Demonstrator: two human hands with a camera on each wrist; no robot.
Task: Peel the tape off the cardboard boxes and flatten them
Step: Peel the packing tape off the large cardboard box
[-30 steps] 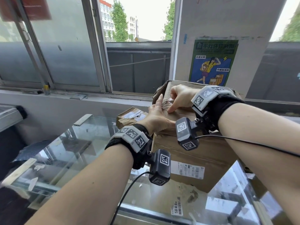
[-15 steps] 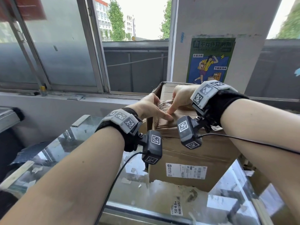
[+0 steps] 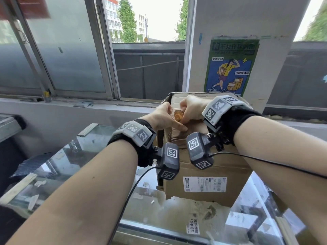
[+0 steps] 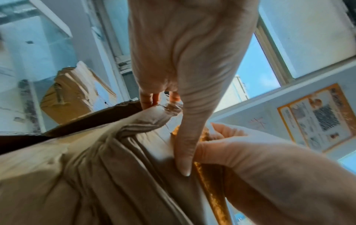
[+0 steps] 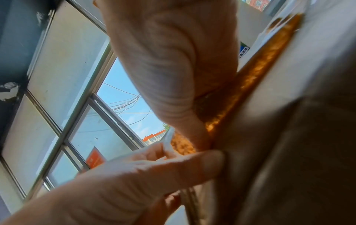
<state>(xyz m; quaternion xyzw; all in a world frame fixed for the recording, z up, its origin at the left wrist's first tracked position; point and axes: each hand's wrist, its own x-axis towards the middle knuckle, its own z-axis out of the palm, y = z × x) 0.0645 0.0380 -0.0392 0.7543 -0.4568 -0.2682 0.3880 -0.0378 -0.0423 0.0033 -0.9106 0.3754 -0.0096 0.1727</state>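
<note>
step in hand: tape removal, first box. the cardboard box (image 3: 208,167) stands upright on the glass tabletop (image 3: 92,156), close to the window wall, shipping label facing me. it is not flattened yet; top flaps are crumpled but closed under my hands.

my right hand (image 3: 192,107) is at the top seam. its fingers (image 5: 173,76) are curled tight and pinch a lifted end of the tape (image 3: 177,115). the strip looks amber where light comes through it, with cardboard fibre stuck to the adhesive. in the right wrist view the tape runs on along the seam, so my judgement is that only a short length is free.

my left hand (image 3: 163,117) rests on the box top just beside the tape. one finger is extended and presses the flap down right at the peel line, touching the strip's edge; the other left fingers (image 4: 148,99) curl over the flap's far edge, gripping the cardboard.

second cardboard box (image 4: 77,92) sits to the left, seen in the left wrist view only; its tape state i cannot tell.

next move, as i judge it: pull the pinched end back low along the seam while the left finger holds the flap down. risk: the strip tears or lifts the paper layer, since the flap is soft and creased.
</note>
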